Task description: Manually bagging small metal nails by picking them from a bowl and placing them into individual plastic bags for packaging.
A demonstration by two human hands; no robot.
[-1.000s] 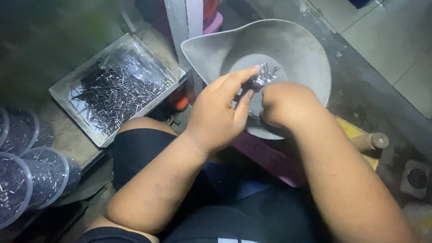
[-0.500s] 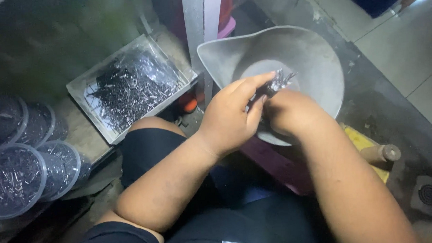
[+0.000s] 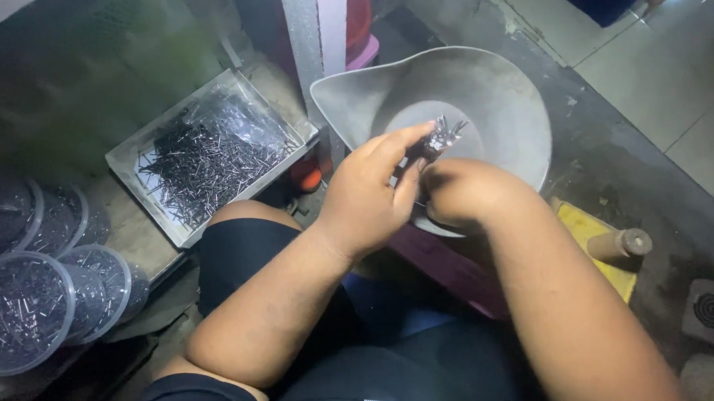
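A small bundle of pins (image 3: pixel 442 136) was held over the grey basin (image 3: pixel 511 84), approx. above its centre. Left hand (image 3: pixel 369 196) fingers (image 3: pixel 406 139) were closed on the bundle; right hand (image 3: pixel 463 190) was curled beneath it, grip not discernible. Left of the basin, a tray (image 3: pixel 130 157) w/ many loose pins remained; the basin itself appeared nearly empty, so most sorting seemed undone.

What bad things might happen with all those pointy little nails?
The bundle of nails pinched between the left hand and right hand might prick a fingertip. Some could slip out and miss the grey scoop pan, scattering on the dark floor. The dim light would make dropped ones hard to find.
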